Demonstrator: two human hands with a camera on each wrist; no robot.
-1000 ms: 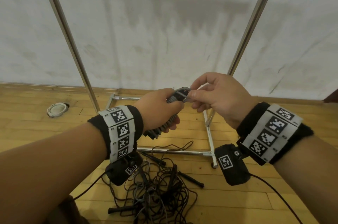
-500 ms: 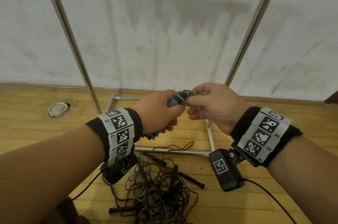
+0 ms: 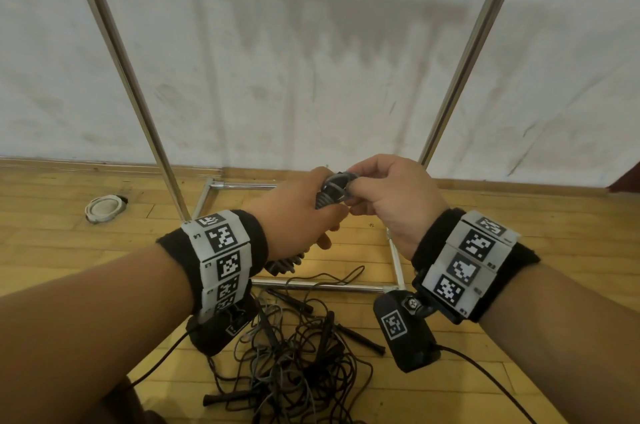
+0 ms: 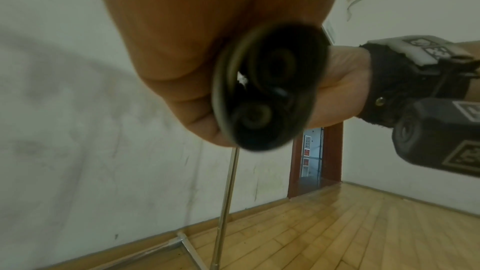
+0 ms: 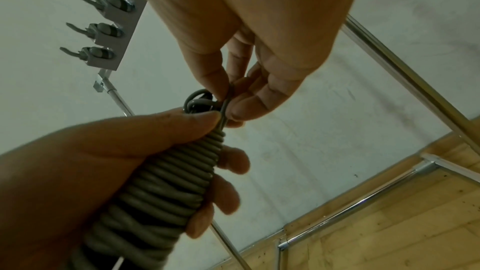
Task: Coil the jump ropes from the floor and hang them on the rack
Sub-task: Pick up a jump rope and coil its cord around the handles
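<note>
We hold one gray jump rope (image 5: 166, 174), wound in tight turns around its paired handles, in our left hand (image 3: 298, 215), fingers and thumb wrapped around the bundle so the turns cannot spring loose. The bundle stands roughly upright in front of us, well above the floor (image 3: 519, 250), and its lower end pokes out under the palm. Seen end-on in the left wrist view, it shows two round handle ends side by side with rope looped around both.

Our right hand (image 3: 391, 195) works at the top of the bundle: thumb and fingers (image 5: 215, 77) pinch the last stretch of rope beside a small loop (image 5: 198, 100) that sticks up there. We judge this to be the tucking or locking of the free end, so the coil stays together once released, and the loop likely serves for hanging.

The rack (image 3: 135, 77) stands just beyond our hands against the wall, its two slanting poles either side of us. A strip of hooks (image 5: 103, 28) shows high up in the right wrist view; nothing is hung there.

On the near floor below our wrists lies a tangle of dark ropes (image 3: 294, 354), not yet coiled.
</note>
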